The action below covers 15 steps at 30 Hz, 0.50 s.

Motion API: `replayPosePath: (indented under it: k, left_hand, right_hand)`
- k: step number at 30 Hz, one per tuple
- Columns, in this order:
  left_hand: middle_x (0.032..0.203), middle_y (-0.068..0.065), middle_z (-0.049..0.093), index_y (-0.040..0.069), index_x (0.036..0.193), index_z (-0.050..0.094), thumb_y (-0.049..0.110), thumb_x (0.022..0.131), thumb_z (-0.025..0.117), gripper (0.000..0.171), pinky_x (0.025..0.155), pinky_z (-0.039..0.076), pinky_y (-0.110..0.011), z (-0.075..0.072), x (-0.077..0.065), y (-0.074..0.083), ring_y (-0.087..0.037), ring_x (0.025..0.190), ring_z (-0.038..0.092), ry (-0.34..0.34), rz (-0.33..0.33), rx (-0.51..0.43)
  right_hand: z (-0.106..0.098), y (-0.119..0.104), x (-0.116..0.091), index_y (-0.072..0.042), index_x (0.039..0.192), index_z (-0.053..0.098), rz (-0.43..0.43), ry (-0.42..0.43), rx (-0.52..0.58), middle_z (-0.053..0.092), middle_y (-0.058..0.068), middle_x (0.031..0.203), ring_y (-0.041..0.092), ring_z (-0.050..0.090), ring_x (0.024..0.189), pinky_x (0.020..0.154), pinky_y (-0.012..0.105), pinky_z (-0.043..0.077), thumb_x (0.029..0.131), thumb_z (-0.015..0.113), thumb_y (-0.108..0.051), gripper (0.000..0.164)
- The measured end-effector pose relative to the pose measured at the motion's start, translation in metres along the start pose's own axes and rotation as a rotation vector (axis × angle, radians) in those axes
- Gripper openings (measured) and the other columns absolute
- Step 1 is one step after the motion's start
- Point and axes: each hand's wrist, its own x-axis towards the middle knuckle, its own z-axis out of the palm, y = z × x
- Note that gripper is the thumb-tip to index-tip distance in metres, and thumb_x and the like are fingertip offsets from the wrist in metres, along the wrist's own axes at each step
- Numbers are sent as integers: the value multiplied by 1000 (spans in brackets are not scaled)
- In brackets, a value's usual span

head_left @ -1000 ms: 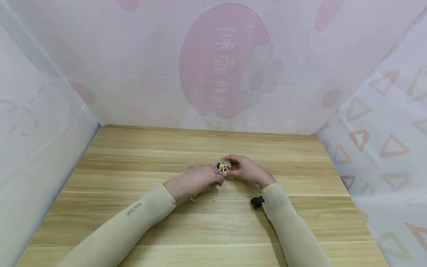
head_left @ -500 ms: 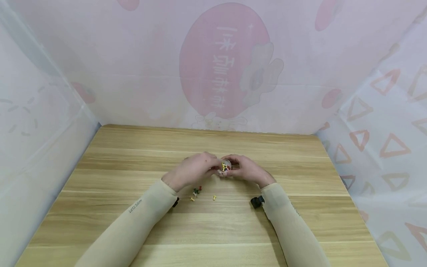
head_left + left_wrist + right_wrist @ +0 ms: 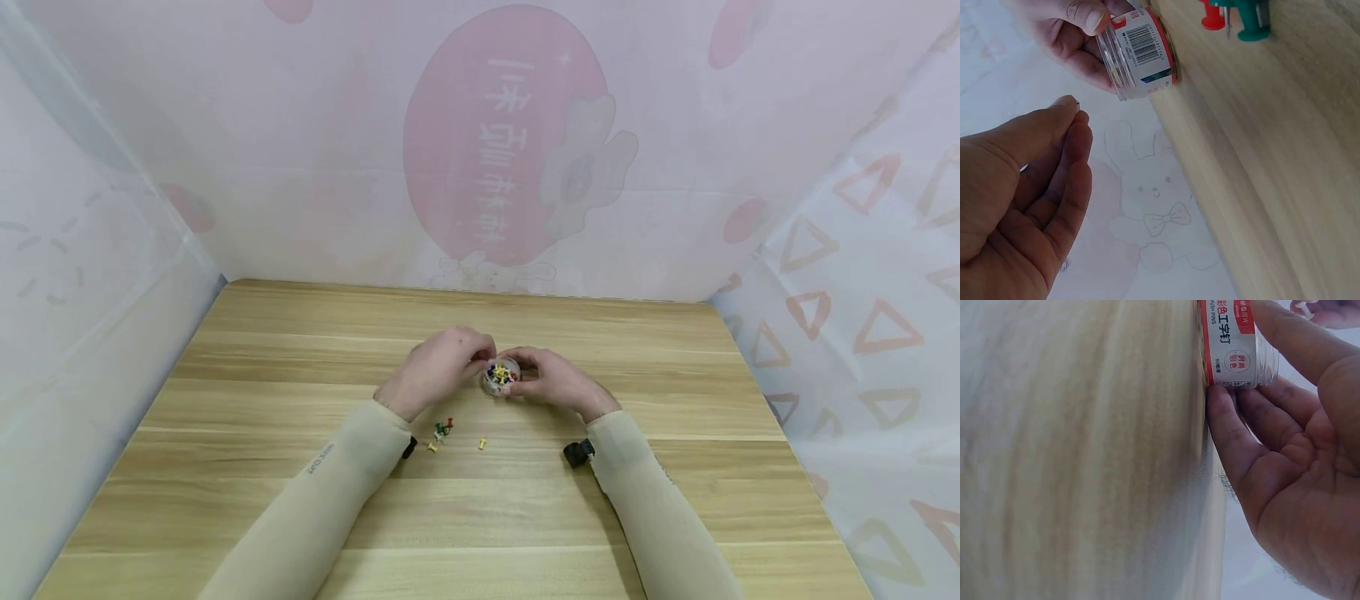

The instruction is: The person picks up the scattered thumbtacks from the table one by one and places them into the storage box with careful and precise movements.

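Observation:
My right hand [image 3: 558, 385] holds a small clear jar [image 3: 491, 388] upright on the table, thumb and fingers around its side. In the right wrist view the jar's label [image 3: 1229, 344] reads "PUSH PINS". Inside lie several push pins [image 3: 501, 375] in yellow, white, blue and red. Just left of the rim, my left hand [image 3: 438, 367] pinches a small white push pin [image 3: 1303, 309] between thumb and fingertips, apart from the jar. Its tip barely shows in the left wrist view; the rest is hidden by the fingers.
Loose push pins lie on the wooden table [image 3: 510, 517] nearer me: a green cluster [image 3: 440, 430], a red one [image 3: 450, 422], and yellow ones, one [image 3: 482, 444] set apart to the right. A printed cloth wall [image 3: 315, 208] stands behind the table.
My left hand has moved from the jar's near left side up and away to its far left, uncovering the loose pins and the jar's opening. The right hand and jar stay put.

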Motion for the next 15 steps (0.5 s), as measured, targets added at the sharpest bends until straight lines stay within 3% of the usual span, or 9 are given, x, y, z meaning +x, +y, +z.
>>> replayPosePath:
  k: [6,15]
  left_hand:
    - [98,10,70,18,106,76,20,96,74,10,78,53,-25,8,7,0,-5,87,61,12,-33,10]
    - [102,5,73,15,106,76,18,96,75,11,84,53,-27,15,16,3,-8,92,63,-19,-24,23]
  right_hand:
    - [-1,0,0,-23,143,61,7,4,-6,65,0,135,16,59,122,108,41,45,88,83,-28,59]
    - [0,4,2,-24,147,58,11,-5,-5,63,-3,140,15,57,126,112,42,42,89,82,-32,64]
